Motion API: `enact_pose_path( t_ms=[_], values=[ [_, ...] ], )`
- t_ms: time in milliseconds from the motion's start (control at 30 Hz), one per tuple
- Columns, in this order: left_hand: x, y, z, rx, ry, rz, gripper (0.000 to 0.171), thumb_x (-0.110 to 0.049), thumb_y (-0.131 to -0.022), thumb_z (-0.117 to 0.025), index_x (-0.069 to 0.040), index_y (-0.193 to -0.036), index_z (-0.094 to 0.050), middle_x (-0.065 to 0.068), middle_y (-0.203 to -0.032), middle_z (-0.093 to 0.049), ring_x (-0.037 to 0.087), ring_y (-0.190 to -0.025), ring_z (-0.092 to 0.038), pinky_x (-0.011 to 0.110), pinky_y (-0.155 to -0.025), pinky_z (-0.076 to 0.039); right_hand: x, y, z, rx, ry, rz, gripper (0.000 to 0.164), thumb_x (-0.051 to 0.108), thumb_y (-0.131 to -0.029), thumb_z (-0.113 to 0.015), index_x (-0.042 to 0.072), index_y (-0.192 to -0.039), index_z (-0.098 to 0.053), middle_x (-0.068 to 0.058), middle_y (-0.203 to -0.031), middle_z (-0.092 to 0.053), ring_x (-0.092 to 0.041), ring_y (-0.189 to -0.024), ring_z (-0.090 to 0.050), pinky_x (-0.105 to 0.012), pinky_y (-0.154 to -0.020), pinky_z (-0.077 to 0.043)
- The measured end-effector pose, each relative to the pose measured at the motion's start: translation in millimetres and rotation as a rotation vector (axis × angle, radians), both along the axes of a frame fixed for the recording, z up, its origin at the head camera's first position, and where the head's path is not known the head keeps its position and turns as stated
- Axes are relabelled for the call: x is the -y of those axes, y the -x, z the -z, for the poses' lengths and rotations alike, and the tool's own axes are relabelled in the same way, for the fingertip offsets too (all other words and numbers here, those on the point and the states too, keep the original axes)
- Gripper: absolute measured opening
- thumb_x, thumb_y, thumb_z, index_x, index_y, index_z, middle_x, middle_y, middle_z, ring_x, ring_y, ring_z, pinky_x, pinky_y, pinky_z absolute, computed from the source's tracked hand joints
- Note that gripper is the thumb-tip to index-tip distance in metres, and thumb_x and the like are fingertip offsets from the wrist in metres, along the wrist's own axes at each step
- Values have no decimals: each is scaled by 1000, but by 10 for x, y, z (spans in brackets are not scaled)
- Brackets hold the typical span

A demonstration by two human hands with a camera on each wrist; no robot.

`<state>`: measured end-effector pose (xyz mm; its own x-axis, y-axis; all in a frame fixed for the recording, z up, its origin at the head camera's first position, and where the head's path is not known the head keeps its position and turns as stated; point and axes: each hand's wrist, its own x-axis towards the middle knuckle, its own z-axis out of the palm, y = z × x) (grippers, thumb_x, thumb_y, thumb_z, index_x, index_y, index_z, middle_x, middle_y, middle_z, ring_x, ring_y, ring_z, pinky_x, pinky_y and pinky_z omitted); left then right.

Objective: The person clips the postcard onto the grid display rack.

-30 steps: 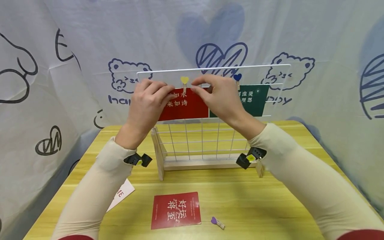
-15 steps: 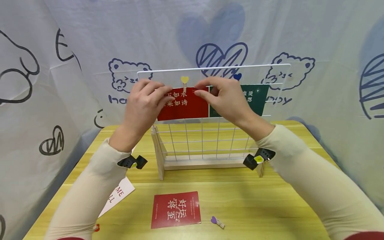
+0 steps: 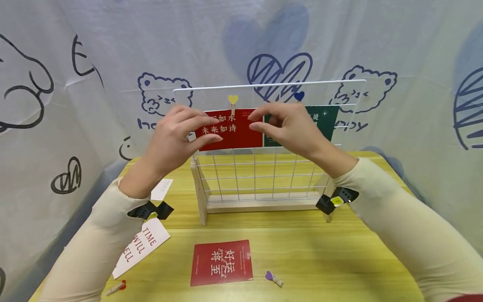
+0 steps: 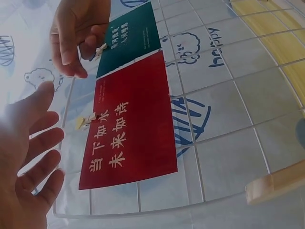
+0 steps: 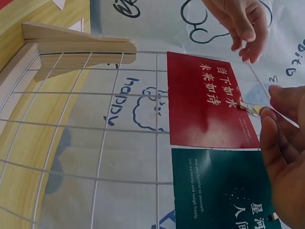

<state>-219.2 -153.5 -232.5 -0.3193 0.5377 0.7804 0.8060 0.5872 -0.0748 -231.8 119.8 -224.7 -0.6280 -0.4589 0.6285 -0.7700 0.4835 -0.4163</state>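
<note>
A red card [image 3: 245, 136] with white lettering hangs on the white wire grid rack [image 3: 254, 162], clipped at its top by a small wooden clothespin with a yellow heart [image 3: 233, 100]. My left hand [image 3: 170, 136] is in front of the card's left side, thumb and fingers apart, holding nothing. In front of the join with the green card [image 3: 327, 121] is my right hand [image 3: 292, 128], its thumb and forefinger also apart. A clothespin with a blue heart [image 3: 299, 96] shows above the green card. In the left wrist view, a gap separates my left hand [image 4: 28, 148] from the red card.
The rack stands on a wooden base [image 3: 260, 204] on the table [image 3: 302, 243]. Nearer lie a red card with Chinese lettering [image 3: 241, 264], a purple-heart clothespin [image 3: 274, 279], a white card with red lettering [image 3: 145, 241] and a red-heart clothespin [image 3: 117, 287]. Behind hangs a patterned cloth [image 3: 211, 37].
Both hands have drawn away from the yellow-heart clothespin, the left one leftward and the right one rightward. My left fingers have spread apart. The red card stays hanging on the rack.
</note>
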Motion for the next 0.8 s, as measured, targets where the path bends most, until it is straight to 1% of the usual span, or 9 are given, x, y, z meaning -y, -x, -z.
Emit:
enact_pose_path(
  t_ms=[67, 167, 300, 400, 500, 633, 700, 800],
  values=[
    [16, -26, 7, 36, 7, -2, 38, -20, -78, -84, -4, -110, -73, 13, -106, -70, 29, -101, -55, 42, -81, -49, -19, -6, 10, 2, -10, -6, 20, 17, -93, -70, 8, -110, -73, -1, -81, -67, -14, -63, -51, -23, -56, -45],
    [42, -60, 25, 67, 14, 8, 39, -20, -76, -85, -4, -110, -73, 13, -108, -69, 29, -103, -55, 42, -83, -49, -47, -31, 26, 8, -19, -5, 20, 16, -93, -70, 8, -111, -73, -1, -83, -67, -14, -64, -51, -23, -57, -46],
    [87, -120, 62, 71, 29, 31, 40, -19, -75, -86, -5, -110, -74, 12, -108, -69, 29, -101, -55, 40, -81, -49, -89, -77, 49, 15, -33, -6, 21, 16, -93, -69, 9, -112, -72, -1, -86, -69, -14, -65, -53, -23, -59, -47],
    [125, -171, 108, 77, 48, 30, 42, -19, -74, -86, -7, -111, -73, 10, -109, -69, 28, -101, -56, 41, -81, -50, -126, -97, 79, 23, -40, -12, 21, 16, -93, -69, 8, -112, -72, -3, -84, -68, -14, -65, -53, -24, -58, -47],
    [160, -206, 162, 78, 71, 35, 43, -22, -75, -85, -7, -113, -72, 10, -109, -69, 28, -102, -57, 41, -80, -51, -165, -113, 118, 26, -49, -14, 21, 15, -93, -70, 9, -112, -72, -3, -83, -68, -14, -65, -53, -24, -58, -47],
    [193, -245, 248, 80, 87, 59, 42, -34, -83, -77, -7, -115, -71, 9, -109, -69, 27, -101, -58, 42, -81, -52, -214, -149, 177, 34, -66, -18, 21, 15, -92, -70, 11, -113, -72, 1, -89, -69, -12, -66, -54, -24, -60, -49],
    [204, -270, 295, 96, 88, 66, 46, -42, -87, -69, -8, -116, -71, 8, -110, -69, 26, -102, -59, 42, -82, -52, -237, -172, 207, 41, -74, -25, 22, 15, -92, -70, 11, -114, -71, 1, -94, -69, -12, -67, -55, -24, -61, -50],
    [214, -312, 362, 122, 90, 66, 52, -50, -89, -61, -8, -118, -70, 7, -111, -69, 26, -103, -59, 42, -83, -52, -268, -206, 252, 54, -86, -30, 23, 15, -92, -70, 12, -115, -71, 2, -99, -70, -12, -69, -56, -25, -63, -51]
  ],
)
